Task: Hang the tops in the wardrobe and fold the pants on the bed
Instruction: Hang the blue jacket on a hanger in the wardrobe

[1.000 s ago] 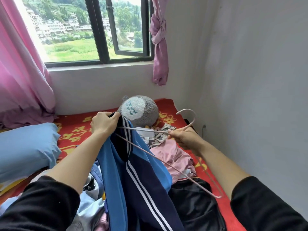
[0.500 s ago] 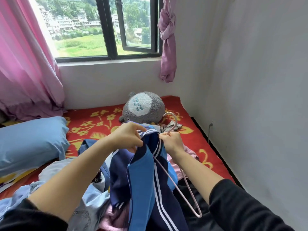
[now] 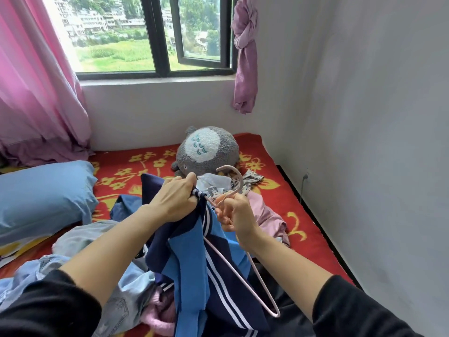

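Gripping jacket [image 3: 194,263] collar, left hand [image 3: 173,198]; hanger [image 3: 228,188] beside.

Both forearms are bare, with black sleeves [image 3: 48,310] pushed up near the elbows.

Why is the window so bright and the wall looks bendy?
Head view: daylight pours through the window, so the left curtain beside it washes out to near white; the wide lens bows straight edges such as the window frame; the hands, hanger and jacket stay sharp, evenly lit, without hard shadows.
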Available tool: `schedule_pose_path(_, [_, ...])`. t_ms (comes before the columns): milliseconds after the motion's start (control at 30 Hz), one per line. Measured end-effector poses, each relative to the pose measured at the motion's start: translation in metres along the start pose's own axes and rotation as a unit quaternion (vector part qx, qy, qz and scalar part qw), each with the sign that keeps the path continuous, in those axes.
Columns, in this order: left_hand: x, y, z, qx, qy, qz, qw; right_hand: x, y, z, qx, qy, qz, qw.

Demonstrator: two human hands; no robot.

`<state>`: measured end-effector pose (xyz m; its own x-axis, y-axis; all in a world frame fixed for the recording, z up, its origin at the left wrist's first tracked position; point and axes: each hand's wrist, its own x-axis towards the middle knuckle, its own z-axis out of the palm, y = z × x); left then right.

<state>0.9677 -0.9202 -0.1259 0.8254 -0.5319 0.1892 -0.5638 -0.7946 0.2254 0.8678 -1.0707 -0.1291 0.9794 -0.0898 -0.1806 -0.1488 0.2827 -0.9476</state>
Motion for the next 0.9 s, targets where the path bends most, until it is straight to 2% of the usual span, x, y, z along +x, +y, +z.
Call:
schedule_pose_path(100, [-0.004, -0.001, -0.001, -0.081, 0.013, 0.019, 0.996, 0.003, 0.000, -0.010, 0.087, -0.032, 0.080, 0.993])
schedule_pose_path(167, [-0.007, 0.000, -0.003, -0.110, 0.016, 0.027, 0.993, 0.010, 0.003, -0.019, 0.027, -0.061, 0.100, 0.993])
schedule_pose_path(267, [-0.011, 0.008, -0.008, -0.165, 0.020, 0.042, 0.985, 0.019, 0.013, -0.027, -0.224, -0.125, 0.051, 0.965])
schedule_pose_path(400, [-0.018, 0.016, -0.018, -0.205, -0.030, 0.102, 0.973, 0.028, 0.025, -0.026, -0.300, -0.082, -0.091, 0.946])
schedule_pose_path(500, [-0.025, 0.021, -0.021, -0.198, -0.038, 0.120, 0.972, 0.035, 0.033, -0.027, -0.429, -0.011, -0.171, 0.887])
schedule_pose_path(600, [-0.028, 0.026, -0.021, -0.216, -0.033, 0.120, 0.969, 0.040, 0.033, -0.024, -0.494, 0.016, -0.190, 0.848])
schedule_pose_path(733, [-0.033, 0.021, -0.026, -0.207, -0.030, 0.146, 0.967, 0.053, 0.030, -0.036, -0.642, 0.017, -0.125, 0.756])
schedule_pose_path(833, [-0.043, 0.006, -0.029, -0.163, -0.004, 0.134, 0.977, 0.055, 0.030, -0.063, -0.691, 0.048, -0.042, 0.720])
schedule_pose_path(900, [-0.045, -0.004, -0.031, -0.125, 0.005, 0.116, 0.985, 0.054, 0.032, -0.080, -0.731, 0.068, 0.003, 0.679])
